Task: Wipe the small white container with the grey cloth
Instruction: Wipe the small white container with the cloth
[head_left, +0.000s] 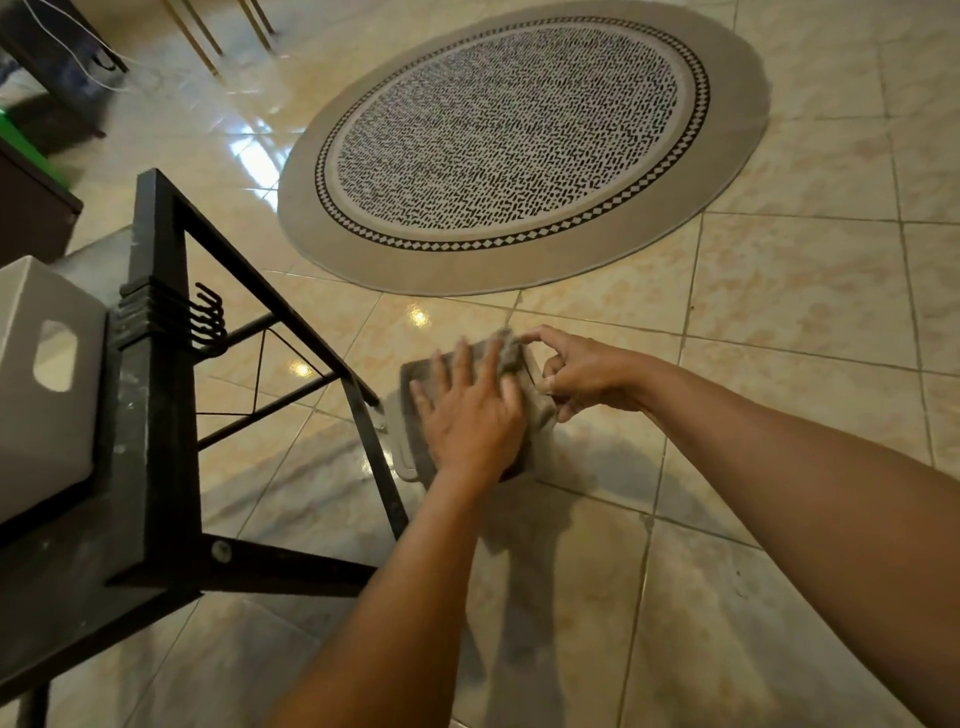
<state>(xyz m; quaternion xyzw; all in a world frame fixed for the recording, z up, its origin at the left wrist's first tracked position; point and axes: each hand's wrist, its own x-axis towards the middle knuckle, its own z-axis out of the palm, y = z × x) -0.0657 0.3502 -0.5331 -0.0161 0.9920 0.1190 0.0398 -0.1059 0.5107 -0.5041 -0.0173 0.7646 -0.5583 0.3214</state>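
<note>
I hold the small white container (404, 451) in the air above the tiled floor, in the lower middle of the head view. Only its pale rim with a small tab shows at the left, and a pale side at the right. The grey cloth (508, 349) lies over it, bunched at the far end. My left hand (472, 415) presses flat on the cloth with fingers spread, covering most of the container. My right hand (582, 375) pinches the container's right edge, its thumb and forefinger touching the bunched cloth.
A black metal rack (156, 395) with several hooks stands close on the left and carries a larger white bin (47, 395) with a handle hole. A round patterned rug (519, 145) lies on the glossy tile floor beyond my hands. Dark furniture and cables sit at the top left.
</note>
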